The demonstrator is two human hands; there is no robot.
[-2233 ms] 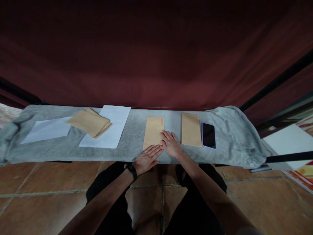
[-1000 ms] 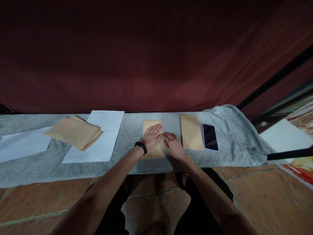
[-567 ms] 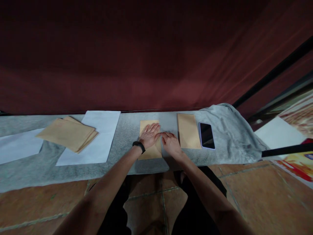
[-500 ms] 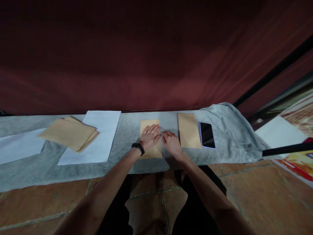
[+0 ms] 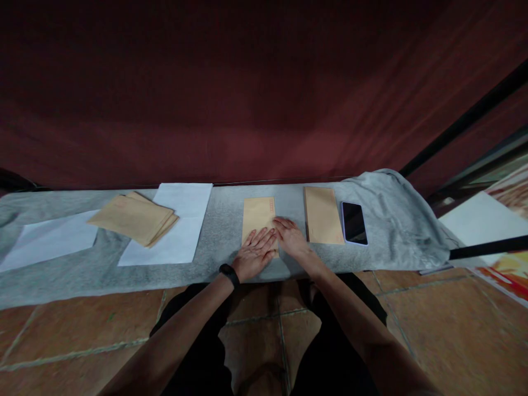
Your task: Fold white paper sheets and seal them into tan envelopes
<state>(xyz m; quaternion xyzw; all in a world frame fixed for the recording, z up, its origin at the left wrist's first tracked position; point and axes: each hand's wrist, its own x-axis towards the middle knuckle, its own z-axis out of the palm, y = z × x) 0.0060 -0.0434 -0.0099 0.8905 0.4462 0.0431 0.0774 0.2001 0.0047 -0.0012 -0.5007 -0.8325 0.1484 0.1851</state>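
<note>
A brown paper envelope (image 5: pixel 256 213) with small red print at its upper right lies on the grey cloth (image 5: pixel 223 220) in front of me. Flat across its lower part rests my left hand (image 5: pixel 253 256), fingers spread, with a black band on the wrist. My right hand (image 5: pixel 290 237) lies at the envelope's right edge, its fingers stretched out and touching the paper. The envelope's lower end is partly hidden beneath my left hand. Just right of my right hand sits a stack of brown envelopes (image 5: pixel 324 214).
A smartphone (image 5: pixel 353 223) in a light purple case lies right of the stack. On the left, several brown envelopes (image 5: pixel 132 217) overlap a white paper sheet (image 5: pixel 185 220), beside another white sheet (image 5: pixel 53 239). A dark red curtain (image 5: pixel 247 110) hangs behind; a black bar (image 5: pixel 487 248) crosses at right.
My left hand has slid down the envelope toward me, uncovering its upper part and red print. My right hand stays at the right edge. The view has shifted slightly.
</note>
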